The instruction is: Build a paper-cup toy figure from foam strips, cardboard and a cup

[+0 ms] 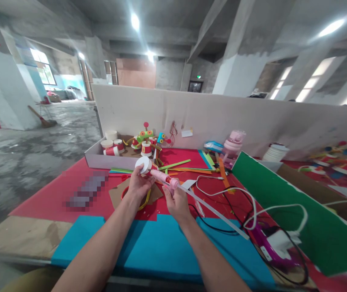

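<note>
My left hand point(140, 184) is closed around a paper cup point(144, 165), white at its near end with a red and white side, tilted over the table. My right hand point(178, 200) grips a pink hot glue gun point(163, 177) whose nozzle end is right against or very near the cup; contact cannot be made out. A long translucent glue stick point(216, 211) sticks out of the gun's back toward the lower right. Beneath my left hand lie a brown cardboard piece point(115, 196) and yellow-handled scissors point(145, 202), partly covered.
A box point(112, 162) at the back left holds paper cups and a green-headed paper figure point(144, 136). Paper strips point(175, 164) lie behind my hands. To the right are white cables point(237, 188), a purple power strip point(267, 243), a green board point(283, 202) and a pink bottle point(232, 148).
</note>
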Available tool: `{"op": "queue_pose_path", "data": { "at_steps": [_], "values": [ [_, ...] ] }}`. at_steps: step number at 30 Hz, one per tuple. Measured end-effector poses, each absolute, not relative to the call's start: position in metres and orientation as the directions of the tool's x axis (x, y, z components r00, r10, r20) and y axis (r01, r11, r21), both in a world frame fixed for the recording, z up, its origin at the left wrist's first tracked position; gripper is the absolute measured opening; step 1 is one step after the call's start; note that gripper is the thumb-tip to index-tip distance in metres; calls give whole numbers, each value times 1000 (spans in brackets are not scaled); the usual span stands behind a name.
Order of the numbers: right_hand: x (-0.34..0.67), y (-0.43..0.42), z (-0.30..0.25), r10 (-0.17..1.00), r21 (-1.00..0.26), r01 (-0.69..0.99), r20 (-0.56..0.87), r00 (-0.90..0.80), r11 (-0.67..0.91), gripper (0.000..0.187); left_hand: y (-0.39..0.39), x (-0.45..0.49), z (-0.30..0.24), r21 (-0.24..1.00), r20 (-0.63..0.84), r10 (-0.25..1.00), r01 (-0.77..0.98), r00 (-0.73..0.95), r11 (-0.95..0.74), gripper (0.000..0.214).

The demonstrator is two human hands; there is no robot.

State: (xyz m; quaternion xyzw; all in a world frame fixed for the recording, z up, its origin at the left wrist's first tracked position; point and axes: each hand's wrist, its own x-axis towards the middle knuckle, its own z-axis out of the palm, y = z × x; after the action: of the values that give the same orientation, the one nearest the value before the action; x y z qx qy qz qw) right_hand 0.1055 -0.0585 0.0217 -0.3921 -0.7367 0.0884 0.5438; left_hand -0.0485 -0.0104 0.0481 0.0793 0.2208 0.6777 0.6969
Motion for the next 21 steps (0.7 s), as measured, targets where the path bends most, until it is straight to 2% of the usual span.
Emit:
{"op": "queue_pose_path", "data": {
  "at_steps": [21],
  "values": [
    [103,-60,18,676,-523,531,725,-133,666,30,-11,-49,49,402,-207,978,-912,-9,77,16]
  ]
}}
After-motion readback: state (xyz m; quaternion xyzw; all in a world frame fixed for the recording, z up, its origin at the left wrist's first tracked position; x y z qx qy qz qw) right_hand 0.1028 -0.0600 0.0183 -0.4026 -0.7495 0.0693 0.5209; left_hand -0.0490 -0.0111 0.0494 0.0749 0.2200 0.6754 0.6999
